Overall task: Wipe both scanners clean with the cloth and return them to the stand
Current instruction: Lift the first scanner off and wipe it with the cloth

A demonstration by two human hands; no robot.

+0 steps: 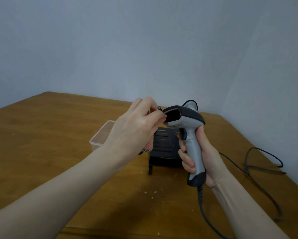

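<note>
Crumbs (155, 192) on the table (41, 135), nearest. Cable (200, 200) hangs from the butt of the scanner (188, 128), which is held upright above the table. Right hand (201, 156) clamped around its grey grip, fingers wrapped in front. A small label sits under the scanner head; print too small to read. Left hand (138, 125) pinched shut on the cloth (149, 145) (pink, checked edge), fingertips pressing it at the window's left edge. Behind: black slotted stand (163, 145), clear box (101, 135), second scanner (190, 105) mostly hidden.
</note>
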